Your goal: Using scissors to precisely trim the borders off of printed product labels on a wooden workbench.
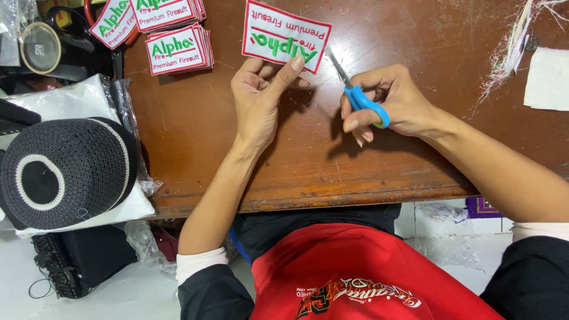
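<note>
My left hand [259, 98] holds a white rectangular embroidered patch [284, 37] with a red border and green lettering, pinched at its near edge between thumb and fingers, above the brown wooden table [415, 35]. My right hand [388, 98] grips small scissors with blue handles [361, 101]. Their metal blades point up and left toward the patch's right edge, tips close to it.
Stacks of matching patches [178, 48] lie at the table's far left. A black-and-white knitted cap [65, 172] rests on white bagged material at left. Thread scraps [512, 47] and a white cloth piece [548, 77] lie at far right. The table's worn front edge [332, 198] is close to my body.
</note>
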